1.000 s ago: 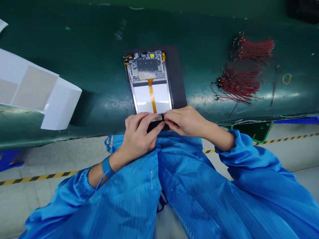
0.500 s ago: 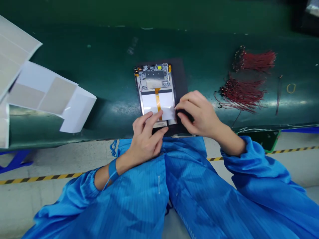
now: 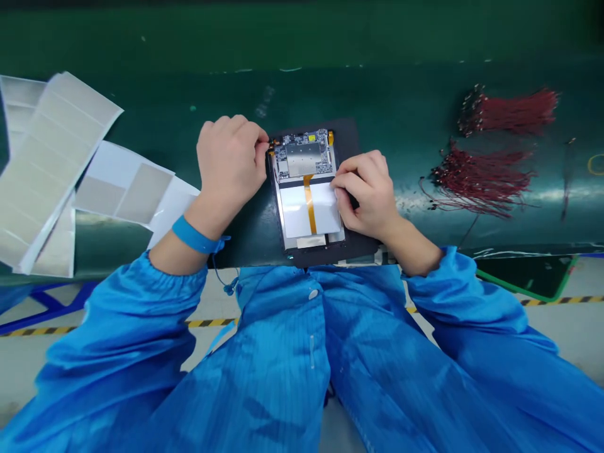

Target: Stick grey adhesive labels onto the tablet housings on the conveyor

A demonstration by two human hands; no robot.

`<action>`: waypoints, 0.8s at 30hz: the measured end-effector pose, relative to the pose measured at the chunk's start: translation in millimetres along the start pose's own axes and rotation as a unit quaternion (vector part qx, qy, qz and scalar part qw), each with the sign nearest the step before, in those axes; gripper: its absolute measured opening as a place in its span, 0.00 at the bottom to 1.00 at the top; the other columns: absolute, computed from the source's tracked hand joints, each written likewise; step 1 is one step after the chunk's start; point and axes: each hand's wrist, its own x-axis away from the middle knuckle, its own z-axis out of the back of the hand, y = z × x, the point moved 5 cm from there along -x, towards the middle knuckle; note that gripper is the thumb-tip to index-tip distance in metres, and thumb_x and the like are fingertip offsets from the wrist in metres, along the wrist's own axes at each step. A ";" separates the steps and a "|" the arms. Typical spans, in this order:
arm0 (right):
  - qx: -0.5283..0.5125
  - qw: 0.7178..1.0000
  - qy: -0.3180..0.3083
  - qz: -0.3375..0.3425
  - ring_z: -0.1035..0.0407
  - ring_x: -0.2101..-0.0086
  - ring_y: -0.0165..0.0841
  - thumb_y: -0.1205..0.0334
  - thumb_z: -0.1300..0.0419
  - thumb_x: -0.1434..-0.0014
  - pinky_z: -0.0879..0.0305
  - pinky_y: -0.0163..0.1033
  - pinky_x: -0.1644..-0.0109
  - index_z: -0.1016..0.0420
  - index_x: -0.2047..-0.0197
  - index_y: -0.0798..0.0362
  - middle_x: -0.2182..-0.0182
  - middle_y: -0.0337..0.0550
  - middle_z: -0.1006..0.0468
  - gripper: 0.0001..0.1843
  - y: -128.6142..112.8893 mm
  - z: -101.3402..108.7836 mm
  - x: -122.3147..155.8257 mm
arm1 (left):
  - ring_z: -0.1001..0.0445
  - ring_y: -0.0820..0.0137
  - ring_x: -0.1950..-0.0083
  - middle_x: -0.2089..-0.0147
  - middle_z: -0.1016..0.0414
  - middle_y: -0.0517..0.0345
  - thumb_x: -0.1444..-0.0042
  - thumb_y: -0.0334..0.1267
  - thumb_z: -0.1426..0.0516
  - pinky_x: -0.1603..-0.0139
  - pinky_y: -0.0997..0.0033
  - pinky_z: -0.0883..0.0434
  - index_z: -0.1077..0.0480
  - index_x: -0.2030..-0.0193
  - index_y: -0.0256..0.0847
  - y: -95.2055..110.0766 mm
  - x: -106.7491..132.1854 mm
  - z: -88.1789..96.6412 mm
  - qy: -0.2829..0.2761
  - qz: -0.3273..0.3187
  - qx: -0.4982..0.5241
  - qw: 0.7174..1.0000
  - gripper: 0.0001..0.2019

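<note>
An open tablet [image 3: 306, 189] lies on a black mat [image 3: 348, 148], its circuit board [image 3: 302, 157] at the far end and white panels [image 3: 309, 212] nearer me. An orange flex strip [image 3: 309, 204] runs down the panels. My left hand [image 3: 230, 162] pinches the tablet's far left corner, and whatever lies between the fingertips is hidden. My right hand [image 3: 362, 192] grips the tablet's right edge, its fingertips on the white panel. A blue strap [image 3: 193, 235] circles my left wrist.
White sheets with grey-beige pads [image 3: 56, 170] lie to the left on the green mat-covered bench [image 3: 302, 82]. Two bundles of red wires [image 3: 507, 113] [image 3: 481, 179] lie to the right. Below the bench edge is a floor with yellow-black tape [image 3: 212, 323].
My left hand has moved from the tablet's near edge to its far left corner. My right hand has moved onto the right edge. The view has shifted, showing more white sheets.
</note>
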 end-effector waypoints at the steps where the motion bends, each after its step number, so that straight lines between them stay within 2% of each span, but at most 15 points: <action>1: -0.002 1.000 -0.003 0.001 0.32 0.50 0.50 0.60 0.46 0.31 0.37 0.67 0.41 0.25 0.55 0.45 0.53 0.49 0.24 0.08 0.1 0.5 0.2 | 0.36 0.60 0.55 0.58 0.24 0.52 0.30 0.57 0.42 0.40 0.51 0.38 0.24 0.57 0.43 0.6 -0.5 -0.5 -0.012 0.003 -0.007 1.000 0.19; 6: -0.009 1.000 -0.017 0.002 0.32 0.49 0.49 0.59 0.45 0.31 0.37 0.67 0.41 0.26 0.55 0.45 0.53 0.49 0.24 0.07 -1.1 3.0 -0.5 | 0.37 0.59 0.53 0.59 0.25 0.51 0.30 0.53 0.41 0.37 0.48 0.41 0.26 0.59 0.42 15.4 -7.8 8.8 -0.037 0.003 -0.007 0.999 0.16; 10: -0.017 1.000 -0.006 0.009 0.31 0.50 0.49 0.58 0.46 0.30 0.37 0.66 0.42 0.27 0.56 0.45 0.54 0.48 0.24 0.06 -0.4 4.8 -0.5 | 0.36 0.58 0.54 0.60 0.27 0.50 0.30 0.47 0.42 0.40 0.44 0.42 0.27 0.61 0.42 32.0 -14.5 13.0 -0.105 0.030 -0.103 0.989 0.12; 13: -0.019 1.000 -0.007 0.003 0.31 0.50 0.49 0.57 0.45 0.30 0.36 0.65 0.43 0.27 0.56 0.45 0.54 0.48 0.24 0.06 0.3 6.7 -0.9 | 0.36 0.59 0.55 0.60 0.27 0.51 0.32 0.45 0.40 0.43 0.45 0.42 0.28 0.62 0.42 37.4 -16.6 14.1 -0.106 0.037 -0.124 0.986 0.10; 16: -0.023 1.000 -0.018 -0.006 0.31 0.50 0.50 0.56 0.45 0.30 0.36 0.65 0.44 0.27 0.56 0.46 0.54 0.50 0.24 0.07 0.5 8.9 -1.9 | 0.35 0.58 0.54 0.58 0.26 0.51 0.35 0.44 0.38 0.42 0.46 0.43 0.27 0.60 0.42 30.1 -15.6 9.3 -0.094 0.049 -0.124 0.986 0.08; 20: -0.034 0.999 -0.021 0.002 0.32 0.51 0.51 0.57 0.46 0.31 0.35 0.63 0.45 0.28 0.56 0.46 0.53 0.51 0.24 0.06 -0.1 11.1 -3.1 | 0.35 0.60 0.49 0.54 0.25 0.51 0.34 0.46 0.37 0.35 0.47 0.46 0.26 0.57 0.42 9.8 -11.3 -1.0 -0.105 0.100 -0.085 0.986 0.10; 24: -0.031 0.999 -0.023 0.005 0.32 0.51 0.50 0.57 0.46 0.31 0.35 0.63 0.45 0.28 0.55 0.46 0.53 0.51 0.25 0.06 0.1 10.9 -3.0 | 0.34 0.58 0.48 0.53 0.25 0.49 0.29 0.49 0.41 0.32 0.43 0.47 0.26 0.55 0.41 8.2 -7.8 0.7 -0.103 0.074 -0.071 0.989 0.13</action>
